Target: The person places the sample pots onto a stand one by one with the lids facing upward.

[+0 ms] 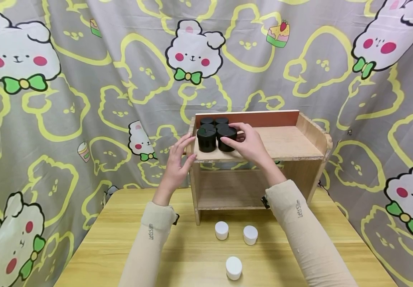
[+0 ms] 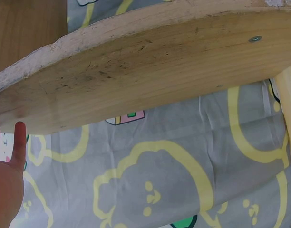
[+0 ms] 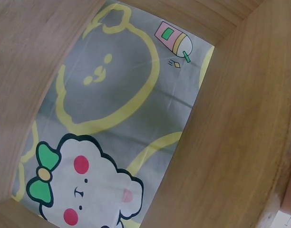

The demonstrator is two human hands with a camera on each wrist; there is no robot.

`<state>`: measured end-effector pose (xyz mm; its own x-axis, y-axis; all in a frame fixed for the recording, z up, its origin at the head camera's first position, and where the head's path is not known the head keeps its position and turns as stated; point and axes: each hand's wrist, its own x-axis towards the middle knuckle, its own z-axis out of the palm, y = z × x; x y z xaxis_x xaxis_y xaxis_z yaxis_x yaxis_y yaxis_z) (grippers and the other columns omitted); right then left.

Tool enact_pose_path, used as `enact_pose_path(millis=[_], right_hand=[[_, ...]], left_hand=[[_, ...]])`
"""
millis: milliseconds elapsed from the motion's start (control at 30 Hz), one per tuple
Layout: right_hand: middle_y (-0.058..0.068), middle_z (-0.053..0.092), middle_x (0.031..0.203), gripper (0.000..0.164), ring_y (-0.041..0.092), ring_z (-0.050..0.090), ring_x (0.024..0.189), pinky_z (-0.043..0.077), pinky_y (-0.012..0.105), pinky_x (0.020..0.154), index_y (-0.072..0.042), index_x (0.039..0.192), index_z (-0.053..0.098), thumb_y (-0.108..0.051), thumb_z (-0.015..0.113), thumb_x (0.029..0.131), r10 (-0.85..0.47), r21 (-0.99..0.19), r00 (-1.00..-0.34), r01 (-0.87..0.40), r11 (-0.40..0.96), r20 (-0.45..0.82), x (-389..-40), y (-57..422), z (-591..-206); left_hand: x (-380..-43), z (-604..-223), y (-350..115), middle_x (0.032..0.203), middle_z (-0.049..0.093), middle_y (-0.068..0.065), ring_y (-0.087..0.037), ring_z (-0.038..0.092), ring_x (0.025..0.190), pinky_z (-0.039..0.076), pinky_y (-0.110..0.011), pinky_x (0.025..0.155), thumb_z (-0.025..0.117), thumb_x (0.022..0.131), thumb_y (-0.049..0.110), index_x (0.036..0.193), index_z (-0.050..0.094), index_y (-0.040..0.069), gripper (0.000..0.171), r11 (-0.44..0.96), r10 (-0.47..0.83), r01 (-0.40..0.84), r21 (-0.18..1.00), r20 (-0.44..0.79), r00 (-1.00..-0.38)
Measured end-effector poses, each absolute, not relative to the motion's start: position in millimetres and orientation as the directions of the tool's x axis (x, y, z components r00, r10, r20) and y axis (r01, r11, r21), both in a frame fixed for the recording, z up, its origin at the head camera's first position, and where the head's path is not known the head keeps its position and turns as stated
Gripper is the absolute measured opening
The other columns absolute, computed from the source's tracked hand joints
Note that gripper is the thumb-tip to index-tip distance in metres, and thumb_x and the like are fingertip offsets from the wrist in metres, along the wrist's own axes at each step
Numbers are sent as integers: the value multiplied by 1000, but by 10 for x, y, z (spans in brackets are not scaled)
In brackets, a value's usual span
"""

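Note:
Several black lidded jars stand in a cluster at the left end of the wooden shelf's (image 1: pixel 287 141) upper board. My right hand (image 1: pixel 250 144) holds the front right black jar (image 1: pixel 226 138) between thumb and fingers, and that jar rests on or just above the board. Beside it sits the front left black jar (image 1: pixel 206 140). My left hand (image 1: pixel 177 162) is at the outer side of the shelf's left panel (image 2: pixel 136 66), fingers extended; whether they press on it I cannot tell. Neither the jars nor the right hand's grip shows in the wrist views.
Three white jars stand on the wooden table before the shelf: one white jar (image 1: pixel 222 230) at left, a second white jar (image 1: pixel 250 235) at right, a third white jar (image 1: pixel 234 268) nearer. Behind the shelf hangs a patterned grey curtain (image 1: pixel 120 99). A lower board (image 1: pixel 231 189) spans the shelf.

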<state>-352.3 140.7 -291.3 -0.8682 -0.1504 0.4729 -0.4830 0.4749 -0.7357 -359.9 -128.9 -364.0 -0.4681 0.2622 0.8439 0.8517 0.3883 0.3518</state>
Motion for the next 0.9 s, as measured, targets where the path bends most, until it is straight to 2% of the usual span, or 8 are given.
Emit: enact_pose_path(millis=[267,500,667,733,900], right_hand=[[15,59,130,63,33,66,115,53,47,102,-14,144,58,-38,80,91,-152,-732,-868,-483,480,472,-3517,1416,-2920],[15,58,131,64,34,65,118,53,47,103,-14,145,57,-37,82,90,-160,-739,-868,-487,465,471,-3489,1428,-2931],[15,57,133,67,34,65,119,53,47,103,-14,146,56,-37,83,89,-169,-746,-869,-487,454,465,-3500,1430,-2947],[15,55,135,67,34,63,121,52,48,105,-13,147,55,-36,82,90,-170,-744,-862,-499,444,477,-3504,1433,-2947],[15,54,137,68,31,57,126,47,48,110,-13,149,53,-31,82,91,-139,-723,-819,-560,406,556,-3497,1446,-2939]], left_hand=[[-3590,-3644,-1300,165,39,-7,-24,41,148,31,-47,108,65,101,9,152,49,15,53,385,272,848,365,833,-482],[-3574,-3663,-1293,165,38,-6,-26,43,143,35,-45,104,65,102,10,152,50,16,53,382,269,844,376,829,-491],[-3570,-3678,-1299,164,39,-9,-27,41,147,31,-49,107,64,101,10,152,50,16,53,378,268,846,375,830,-488],[-3574,-3673,-1298,164,39,-9,-27,41,148,30,-49,108,64,101,10,152,50,16,53,380,269,848,371,833,-484],[-3582,-3653,-1298,166,37,-4,-26,42,143,37,-44,104,64,102,11,153,49,16,53,389,269,842,374,828,-492]])
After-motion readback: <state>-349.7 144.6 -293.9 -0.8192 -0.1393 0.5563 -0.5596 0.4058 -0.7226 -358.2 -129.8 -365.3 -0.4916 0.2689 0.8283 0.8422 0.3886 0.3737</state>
